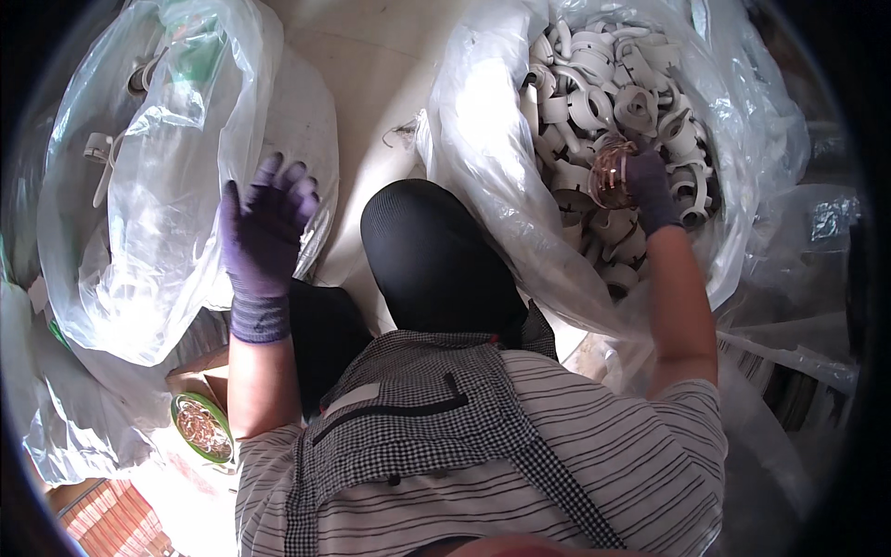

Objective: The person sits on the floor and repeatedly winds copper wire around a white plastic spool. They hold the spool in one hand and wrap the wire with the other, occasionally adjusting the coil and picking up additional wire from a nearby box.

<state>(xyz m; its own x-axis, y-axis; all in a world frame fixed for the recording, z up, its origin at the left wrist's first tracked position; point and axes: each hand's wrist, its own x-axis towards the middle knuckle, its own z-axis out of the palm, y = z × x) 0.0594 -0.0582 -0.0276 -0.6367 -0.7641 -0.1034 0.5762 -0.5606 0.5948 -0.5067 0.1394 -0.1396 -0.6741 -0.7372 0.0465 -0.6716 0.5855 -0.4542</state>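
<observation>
Clear left bag (pixel 70 213) holds a few white fittings (pixel 97 146) | green-rimmed tub (pixel 174 414), coppery bits (pixel 201 427) inside | purple-gloved left hand (pixel 264 232) hangs near bag, fingers spread, empty | right bag (pixel 487 130), heaped white fittings | coppery round bundle (pixel 609 174) over heap, held in gloved right hand (pixel 648 181)

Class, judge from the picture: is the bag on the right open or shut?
Open: the bag has its mouth spread wide, white pieces show inside, and the right hand is over them.
</observation>
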